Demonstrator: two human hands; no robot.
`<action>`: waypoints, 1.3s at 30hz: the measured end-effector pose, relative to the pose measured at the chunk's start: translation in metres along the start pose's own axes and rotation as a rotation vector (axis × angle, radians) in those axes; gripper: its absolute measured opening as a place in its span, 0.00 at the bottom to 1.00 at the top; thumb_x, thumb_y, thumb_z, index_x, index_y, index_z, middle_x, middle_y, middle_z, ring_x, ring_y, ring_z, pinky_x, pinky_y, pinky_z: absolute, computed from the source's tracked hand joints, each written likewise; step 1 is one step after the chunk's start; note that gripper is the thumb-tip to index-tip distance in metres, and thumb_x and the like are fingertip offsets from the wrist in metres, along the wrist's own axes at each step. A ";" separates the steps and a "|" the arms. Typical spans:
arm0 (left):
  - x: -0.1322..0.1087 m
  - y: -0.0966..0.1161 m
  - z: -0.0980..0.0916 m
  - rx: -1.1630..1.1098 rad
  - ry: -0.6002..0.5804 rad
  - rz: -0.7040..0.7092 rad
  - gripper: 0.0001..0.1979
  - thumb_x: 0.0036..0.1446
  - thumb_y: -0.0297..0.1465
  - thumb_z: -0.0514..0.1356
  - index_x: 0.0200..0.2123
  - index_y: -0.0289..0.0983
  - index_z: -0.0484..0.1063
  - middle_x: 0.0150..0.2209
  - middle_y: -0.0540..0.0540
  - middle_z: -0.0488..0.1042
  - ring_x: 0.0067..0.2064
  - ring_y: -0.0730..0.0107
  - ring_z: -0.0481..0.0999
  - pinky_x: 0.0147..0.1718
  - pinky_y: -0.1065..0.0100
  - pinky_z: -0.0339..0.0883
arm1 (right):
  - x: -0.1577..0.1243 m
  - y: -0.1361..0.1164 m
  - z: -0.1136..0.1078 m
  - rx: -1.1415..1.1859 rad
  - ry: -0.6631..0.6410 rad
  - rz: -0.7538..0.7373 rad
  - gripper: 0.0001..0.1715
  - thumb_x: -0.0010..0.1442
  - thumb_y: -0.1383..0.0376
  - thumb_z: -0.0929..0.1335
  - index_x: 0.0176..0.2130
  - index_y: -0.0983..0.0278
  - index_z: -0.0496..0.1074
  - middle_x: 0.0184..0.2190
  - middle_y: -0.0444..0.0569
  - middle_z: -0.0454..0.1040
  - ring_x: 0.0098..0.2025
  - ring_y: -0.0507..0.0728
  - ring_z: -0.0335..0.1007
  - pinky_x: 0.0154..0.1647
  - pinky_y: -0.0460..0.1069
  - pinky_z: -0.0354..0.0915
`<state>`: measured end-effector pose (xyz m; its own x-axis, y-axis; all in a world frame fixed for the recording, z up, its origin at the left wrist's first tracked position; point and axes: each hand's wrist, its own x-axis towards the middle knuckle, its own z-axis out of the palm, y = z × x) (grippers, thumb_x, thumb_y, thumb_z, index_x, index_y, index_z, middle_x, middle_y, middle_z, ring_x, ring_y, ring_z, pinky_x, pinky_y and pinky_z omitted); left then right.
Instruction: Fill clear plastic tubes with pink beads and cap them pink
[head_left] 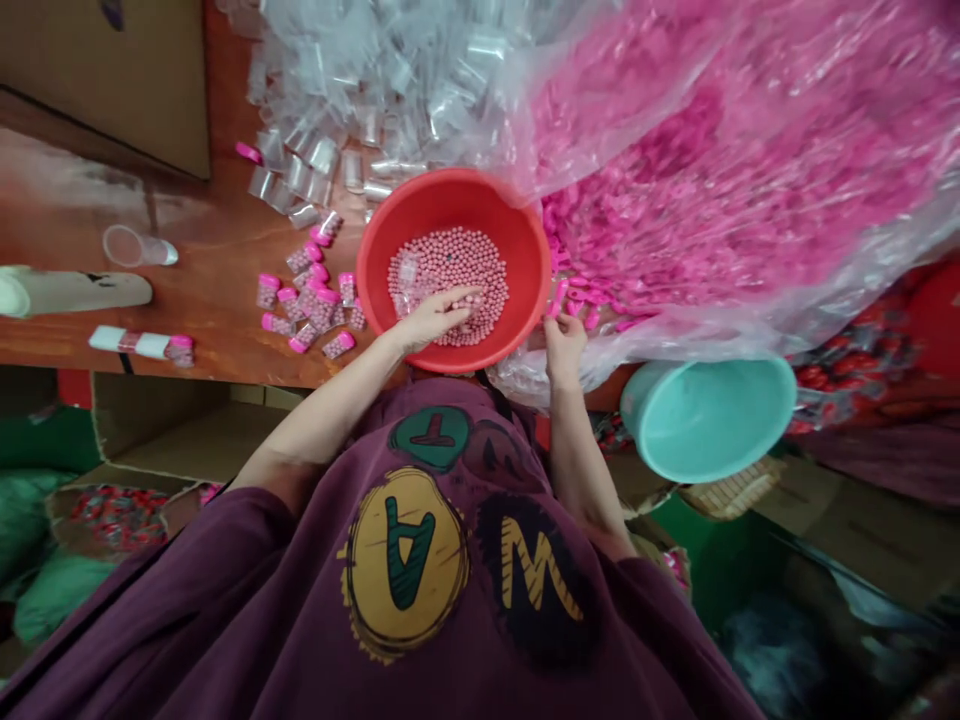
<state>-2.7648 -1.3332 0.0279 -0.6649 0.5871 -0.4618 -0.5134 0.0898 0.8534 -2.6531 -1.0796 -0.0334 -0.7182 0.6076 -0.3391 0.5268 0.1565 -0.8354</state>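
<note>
A red bowl (pixel 531 262) holds many small pink beads (pixel 461 250) and a clear container (pixel 407 277) lying among them. My left hand (pixel 439 317) reaches over the bowl's left rim, its fingers bent at the beads; whatever is between the fingertips is too small to make out. Just outside the right rim, my right hand (pixel 564 335) pinches a bright pink cap (pixel 559 297). Left of the bowl lie several bead-filled containers with pink caps (pixel 319 307). Behind it are clear containers (pixel 322 157), and pink caps are heaped on plastic sheeting at the right.
A turquoise basin (pixel 709 415) is at the table's right front edge. A cardboard box (pixel 112 85) stands at the back left. A clear cup (pixel 135 246), a white roll (pixel 75 292) and a capped tube (pixel 142 344) lie on the left. Red items show at the far right.
</note>
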 end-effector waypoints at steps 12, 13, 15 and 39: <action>-0.019 0.003 -0.001 -0.240 0.167 0.024 0.18 0.51 0.28 0.72 0.44 0.37 0.72 0.40 0.48 0.80 0.40 0.71 0.81 0.43 0.69 0.74 | -0.043 -0.092 0.005 0.135 -0.239 -0.117 0.24 0.57 0.48 0.73 0.43 0.60 0.68 0.32 0.45 0.73 0.32 0.54 0.70 0.39 0.53 0.70; -0.019 0.005 0.001 -0.267 0.197 0.022 0.17 0.50 0.28 0.72 0.43 0.37 0.72 0.39 0.48 0.80 0.41 0.72 0.81 0.46 0.70 0.75 | -0.048 -0.097 0.006 0.135 -0.270 -0.123 0.24 0.57 0.47 0.73 0.44 0.60 0.69 0.32 0.45 0.74 0.32 0.55 0.69 0.38 0.53 0.70; -0.019 0.010 0.006 -0.339 0.264 0.001 0.17 0.50 0.28 0.73 0.42 0.38 0.72 0.38 0.49 0.80 0.42 0.73 0.82 0.46 0.72 0.75 | -0.059 -0.103 0.009 0.113 -0.284 -0.152 0.23 0.58 0.47 0.72 0.44 0.59 0.70 0.32 0.44 0.74 0.33 0.56 0.70 0.38 0.53 0.70; -0.025 0.055 0.031 -0.365 0.083 0.231 0.25 0.57 0.36 0.72 0.54 0.42 0.68 0.52 0.43 0.81 0.48 0.63 0.83 0.31 0.74 0.74 | -0.097 -0.140 0.030 0.186 -0.338 -0.427 0.24 0.71 0.46 0.70 0.58 0.57 0.72 0.52 0.52 0.79 0.48 0.58 0.78 0.53 0.56 0.75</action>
<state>-2.7594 -1.3181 0.0936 -0.8185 0.4901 -0.2999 -0.4945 -0.3350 0.8021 -2.6705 -1.1840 0.1035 -0.9712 0.2333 -0.0489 0.0915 0.1753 -0.9802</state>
